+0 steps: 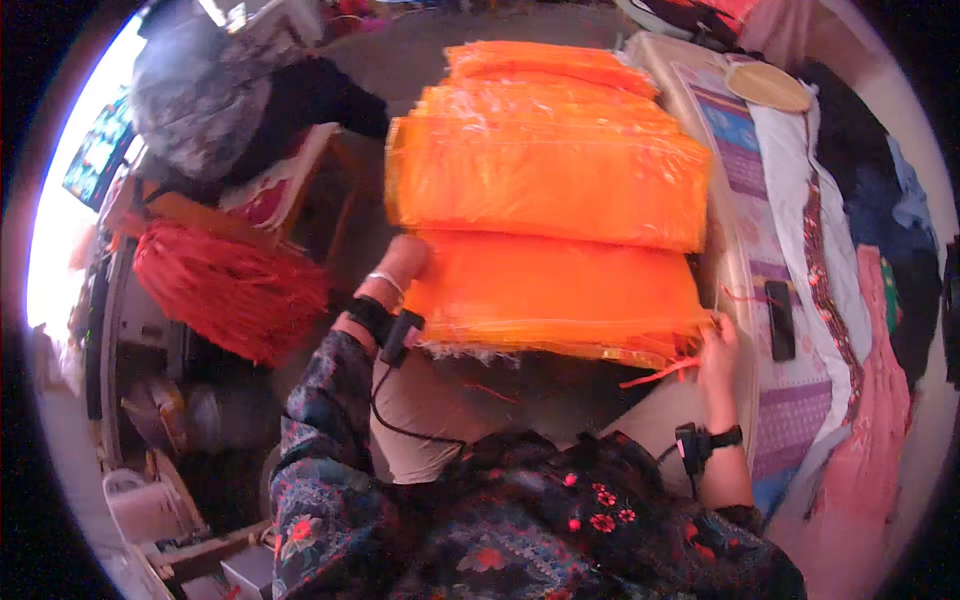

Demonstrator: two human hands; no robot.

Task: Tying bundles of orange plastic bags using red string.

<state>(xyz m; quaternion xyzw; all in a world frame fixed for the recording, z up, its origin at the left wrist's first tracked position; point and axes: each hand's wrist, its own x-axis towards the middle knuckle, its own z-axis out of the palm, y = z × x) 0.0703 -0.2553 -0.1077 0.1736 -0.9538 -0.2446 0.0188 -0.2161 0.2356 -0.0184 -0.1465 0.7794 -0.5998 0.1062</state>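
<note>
A thick pile of bright orange mesh-like bags lies in front of me, its upper part in shiny layers. The nearest orange bag lies flat, with a frayed front edge. At its left edge is my left hand; it is blurred and its fingers are mostly hidden. My right hand pinches the near right corner of the bag, its fingers closed. Loose red-orange drawstrings hang beside that hand. Both wrists carry dark straps with small devices.
To the left hangs a red stringy bundle by a wooden chair. On the right, a patterned bed or seat bears a black phone, a round tan fan-like thing and pink cloth. A screen shows far left.
</note>
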